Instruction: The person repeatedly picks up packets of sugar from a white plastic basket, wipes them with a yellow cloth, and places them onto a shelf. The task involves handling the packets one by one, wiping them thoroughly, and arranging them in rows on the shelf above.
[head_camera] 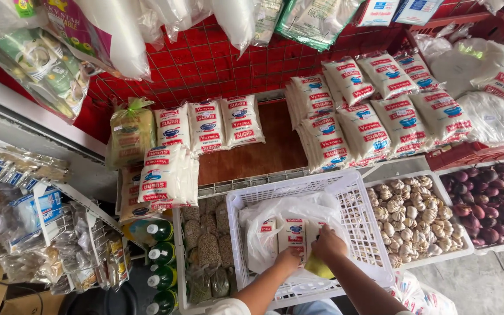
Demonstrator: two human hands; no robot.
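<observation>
Both forearms reach up from the bottom edge into a white plastic lattice basket (354,201). Left hand (287,260) presses down, fingers curled, on a small white sugar packet (292,233) lying inside a crinkled translucent plastic bag (298,211) in the basket's middle. Right hand (328,245) is closed narrowly around something yellow-green (319,269), only partly visible. Just beside the basket's right edge, a white tray (459,249) holds knobbly garlic bulbs (412,219); glossy purple onions (491,201) fill the next one. Pillowy sugar bags (374,111) are stacked on the brown shelf (263,146) behind.
</observation>
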